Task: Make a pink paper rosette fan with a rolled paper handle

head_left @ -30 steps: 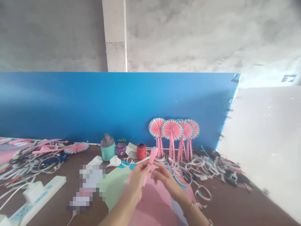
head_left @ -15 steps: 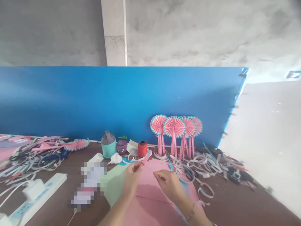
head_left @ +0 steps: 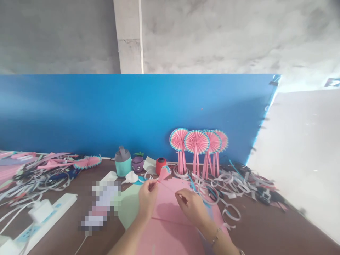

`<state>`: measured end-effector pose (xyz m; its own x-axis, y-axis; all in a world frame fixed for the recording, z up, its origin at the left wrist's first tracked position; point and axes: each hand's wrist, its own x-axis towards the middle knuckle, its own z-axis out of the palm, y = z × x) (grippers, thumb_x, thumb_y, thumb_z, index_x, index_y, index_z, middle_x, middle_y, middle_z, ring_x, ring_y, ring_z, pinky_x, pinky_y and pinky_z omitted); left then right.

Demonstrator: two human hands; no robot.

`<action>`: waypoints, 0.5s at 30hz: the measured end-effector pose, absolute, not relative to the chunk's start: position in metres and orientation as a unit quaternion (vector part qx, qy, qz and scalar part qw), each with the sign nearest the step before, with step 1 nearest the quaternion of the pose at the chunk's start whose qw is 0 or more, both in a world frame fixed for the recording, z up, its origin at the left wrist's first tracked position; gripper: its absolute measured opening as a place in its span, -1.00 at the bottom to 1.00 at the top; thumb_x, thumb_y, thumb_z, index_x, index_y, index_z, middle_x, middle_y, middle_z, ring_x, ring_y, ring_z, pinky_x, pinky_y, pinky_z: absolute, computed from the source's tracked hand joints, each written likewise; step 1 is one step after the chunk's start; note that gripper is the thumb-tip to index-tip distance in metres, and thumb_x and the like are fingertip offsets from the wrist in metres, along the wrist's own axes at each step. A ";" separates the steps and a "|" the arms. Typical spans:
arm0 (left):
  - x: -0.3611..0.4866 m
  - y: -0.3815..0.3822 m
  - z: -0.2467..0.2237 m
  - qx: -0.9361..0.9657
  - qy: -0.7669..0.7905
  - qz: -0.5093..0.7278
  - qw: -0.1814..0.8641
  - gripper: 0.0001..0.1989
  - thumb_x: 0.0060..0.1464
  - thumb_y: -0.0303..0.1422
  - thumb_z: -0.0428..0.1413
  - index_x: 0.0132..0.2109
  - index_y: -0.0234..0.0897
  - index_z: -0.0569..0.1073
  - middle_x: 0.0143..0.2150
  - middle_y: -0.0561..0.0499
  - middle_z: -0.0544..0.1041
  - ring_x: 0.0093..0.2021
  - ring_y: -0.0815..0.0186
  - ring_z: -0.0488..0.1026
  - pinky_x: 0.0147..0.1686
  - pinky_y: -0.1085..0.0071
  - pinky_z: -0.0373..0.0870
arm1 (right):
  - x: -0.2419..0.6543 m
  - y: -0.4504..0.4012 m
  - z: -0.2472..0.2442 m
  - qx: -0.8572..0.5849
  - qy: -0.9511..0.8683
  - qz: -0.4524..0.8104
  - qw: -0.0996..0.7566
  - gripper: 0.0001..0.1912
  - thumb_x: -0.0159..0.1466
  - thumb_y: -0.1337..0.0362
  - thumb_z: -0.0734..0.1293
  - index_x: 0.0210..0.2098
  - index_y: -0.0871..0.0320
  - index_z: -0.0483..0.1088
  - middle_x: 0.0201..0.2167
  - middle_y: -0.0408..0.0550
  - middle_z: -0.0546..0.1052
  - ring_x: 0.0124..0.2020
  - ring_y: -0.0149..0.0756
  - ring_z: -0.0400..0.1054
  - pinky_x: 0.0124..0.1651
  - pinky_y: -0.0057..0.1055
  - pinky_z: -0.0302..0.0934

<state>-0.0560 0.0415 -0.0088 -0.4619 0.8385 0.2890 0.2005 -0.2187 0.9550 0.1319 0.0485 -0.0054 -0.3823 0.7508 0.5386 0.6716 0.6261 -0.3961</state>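
Note:
Pinched in my left hand (head_left: pixel 148 196) is a small pleated pink paper fan (head_left: pixel 164 173) with a blue and white edge, pointing up and away from me. My right hand (head_left: pixel 190 203) is closed, thumb against fingers, to the right of it. A thin thread (head_left: pixel 168 188) runs from the fan's gathered base to my right fingertips. Both hands are above pink paper sheets (head_left: pixel 170 233), with a green sheet (head_left: pixel 130 203) at the left. Behind the fan stands a red thread spool (head_left: pixel 160 164).
Several finished round pink fans (head_left: pixel 197 142) lean on the blue partition (head_left: pixel 132 113). A teal bottle (head_left: pixel 123 164) and purple pot (head_left: pixel 137 164) stand at the back. White strip coils (head_left: pixel 209 193) lie right; a power strip (head_left: pixel 50 219) and pixelated object (head_left: pixel 102 207) lie left.
The small fan has spread wider at its top and now stands more upright in my left hand. My right hand has shifted slightly right, the thread still stretched between the hands.

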 end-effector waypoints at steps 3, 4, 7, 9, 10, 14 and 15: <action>-0.061 0.043 -0.014 0.535 0.588 0.596 0.112 -0.89 0.03 -0.35 0.07 -0.35 -0.23 0.49 -0.37 -0.04 0.59 -0.31 0.19 0.53 -0.27 0.31 0.40 | 0.130 0.045 -0.004 -0.400 -0.835 0.017 0.377 -0.75 0.28 0.37 0.18 -0.39 0.13 0.48 -0.52 -0.11 0.47 -0.51 -0.37 0.33 -0.41 -0.49 0.10; -0.062 0.043 -0.016 0.571 0.582 0.576 0.058 -0.88 0.05 -0.40 0.04 -0.36 -0.22 0.49 -0.37 -0.04 0.59 -0.30 0.20 0.52 -0.26 0.30 0.39 | 0.129 0.044 -0.002 -0.386 -0.836 -0.002 0.390 -0.74 0.30 0.37 0.17 -0.40 0.13 0.48 -0.53 -0.10 0.46 -0.50 -0.37 0.33 -0.41 -0.49 0.09; -0.059 0.042 -0.017 0.662 0.550 0.501 -0.088 -0.80 0.07 -0.53 -0.01 -0.36 -0.22 0.48 -0.36 -0.03 0.59 -0.27 0.21 0.51 -0.15 0.23 0.30 | 0.129 0.040 0.004 -0.344 -0.832 -0.045 0.433 -0.70 0.34 0.34 0.15 -0.41 0.13 0.47 -0.52 -0.09 0.42 -0.46 -0.36 0.32 -0.39 -0.48 0.11; -0.055 0.039 -0.016 0.706 0.520 0.460 -0.139 -0.76 0.08 -0.58 -0.03 -0.34 -0.22 0.48 -0.35 0.00 0.58 -0.27 0.23 0.49 -0.06 0.19 0.23 | 0.130 0.039 0.009 -0.327 -0.827 -0.058 0.454 -0.70 0.37 0.31 0.15 -0.39 0.12 0.48 -0.53 -0.09 0.41 -0.46 -0.35 0.30 -0.38 -0.47 0.12; -0.053 0.037 -0.015 0.726 0.504 0.443 -0.151 -0.75 0.09 -0.60 -0.05 -0.33 -0.22 0.47 -0.36 0.02 0.57 -0.27 0.25 0.48 -0.02 0.17 0.19 | 0.132 0.038 0.011 -0.323 -0.824 -0.062 0.462 -0.70 0.37 0.30 0.16 -0.38 0.12 0.48 -0.53 -0.10 0.40 -0.46 -0.35 0.29 -0.38 -0.47 0.12; -0.046 0.034 -0.016 0.786 0.447 0.400 -0.153 -0.69 0.12 -0.63 -0.10 -0.34 -0.22 0.47 -0.41 0.06 0.52 -0.32 0.31 0.42 0.08 0.14 0.10 | 0.139 0.043 0.016 -0.324 -0.810 -0.061 0.486 -0.70 0.38 0.30 0.16 -0.37 0.11 0.50 -0.53 -0.10 0.39 -0.47 -0.35 0.27 -0.39 -0.46 0.12; -0.045 0.035 -0.017 0.796 0.436 0.393 -0.148 -0.67 0.13 -0.63 -0.12 -0.36 -0.22 0.46 -0.42 0.07 0.51 -0.33 0.32 0.41 0.09 0.14 0.09 | 0.142 0.045 0.016 -0.328 -0.806 -0.054 0.490 -0.69 0.37 0.30 0.17 -0.37 0.11 0.51 -0.53 -0.10 0.39 -0.47 -0.35 0.27 -0.40 -0.46 0.13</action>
<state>-0.0452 0.0345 -0.0170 0.3116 0.5772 0.7548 0.8100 -0.5766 0.1066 0.1415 0.0449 0.0160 -0.3045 0.4758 0.8252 0.5812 0.7792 -0.2349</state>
